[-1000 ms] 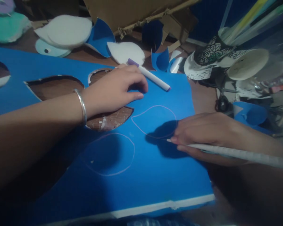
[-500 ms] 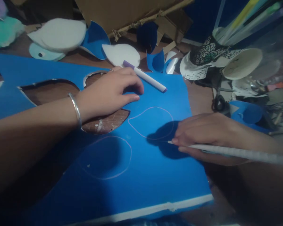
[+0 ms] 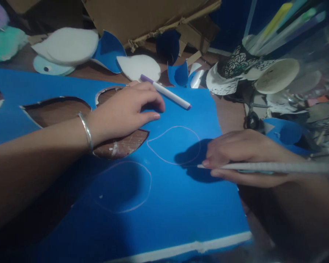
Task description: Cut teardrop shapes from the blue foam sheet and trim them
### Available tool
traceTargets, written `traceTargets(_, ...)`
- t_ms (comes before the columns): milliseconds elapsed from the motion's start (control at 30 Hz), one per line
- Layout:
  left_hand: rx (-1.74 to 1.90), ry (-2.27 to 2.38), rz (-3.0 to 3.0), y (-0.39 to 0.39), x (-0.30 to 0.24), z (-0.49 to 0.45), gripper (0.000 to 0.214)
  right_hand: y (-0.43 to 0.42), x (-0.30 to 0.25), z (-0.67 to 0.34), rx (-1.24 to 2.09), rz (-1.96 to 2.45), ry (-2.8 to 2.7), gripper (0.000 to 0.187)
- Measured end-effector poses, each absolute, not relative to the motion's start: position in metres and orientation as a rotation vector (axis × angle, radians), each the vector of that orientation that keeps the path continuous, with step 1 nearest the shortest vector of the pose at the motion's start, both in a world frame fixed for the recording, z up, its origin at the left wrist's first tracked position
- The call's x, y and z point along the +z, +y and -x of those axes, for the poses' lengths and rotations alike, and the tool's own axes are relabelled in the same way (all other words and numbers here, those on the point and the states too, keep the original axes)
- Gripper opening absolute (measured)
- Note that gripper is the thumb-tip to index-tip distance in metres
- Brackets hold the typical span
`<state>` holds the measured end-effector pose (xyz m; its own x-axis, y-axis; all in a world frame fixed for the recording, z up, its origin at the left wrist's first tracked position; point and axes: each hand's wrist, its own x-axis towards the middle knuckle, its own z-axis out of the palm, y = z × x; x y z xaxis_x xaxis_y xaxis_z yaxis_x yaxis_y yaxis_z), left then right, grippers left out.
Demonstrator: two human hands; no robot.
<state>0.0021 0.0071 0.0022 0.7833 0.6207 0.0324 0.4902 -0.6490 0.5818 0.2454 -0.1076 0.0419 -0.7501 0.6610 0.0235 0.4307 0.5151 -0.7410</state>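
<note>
A blue foam sheet (image 3: 164,197) lies on the table, with several cut-out holes and two pink drawn outlines (image 3: 174,144). My left hand (image 3: 123,109), a silver bangle on its wrist, presses down on the sheet with fingers curled, next to a white marker with a purple cap (image 3: 166,92). My right hand (image 3: 241,157) is closed on a long thin white tool (image 3: 263,167), its tip touching the sheet at the lower right edge of the upper outline.
White and blue foam cut-outs (image 3: 68,45) lie at the back left with brown cardboard (image 3: 142,14) behind. Paper cups (image 3: 276,75), a patterned cup holding sticks and blue scraps (image 3: 285,133) crowd the right side.
The view has shifted slightly; the right hand's tool has tilted to lie more level. The left hand keeps its place on the sheet.
</note>
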Motion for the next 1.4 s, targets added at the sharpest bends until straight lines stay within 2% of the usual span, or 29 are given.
traceTargets(100,0.31,0.828,-2.41,0.008,0.002,-0.002,0.015,-0.107,0.036,-0.246,1.338,0.847,-2.2,0.01)
traceTargets(367,0.291,0.818,-2.429,0.006,0.003,-0.002,0.015,-0.103,0.014,-0.256,1.541,0.836,-1.555,0.009)
traceTargets(533,0.292,0.823,-2.441,0.006,0.003,-0.002,0.015,-0.106,0.017,-0.249,1.404,1.028,-1.799,0.019)
traceTargets(700,0.294,0.802,-2.471,0.009,0.001,0.001,0.015,-0.111,0.016,-0.234,1.252,1.003,-1.904,0.024)
traceTargets(933,0.252,0.799,-2.455,0.011,0.005,0.002,0.016,-0.111,0.016,-0.224,1.155,0.917,-2.04,0.015)
traceTargets(1400,0.202,0.813,-2.494,0.008,0.01,0.003,0.02,-0.111,0.017,-0.218,1.148,0.863,-2.102,0.017)
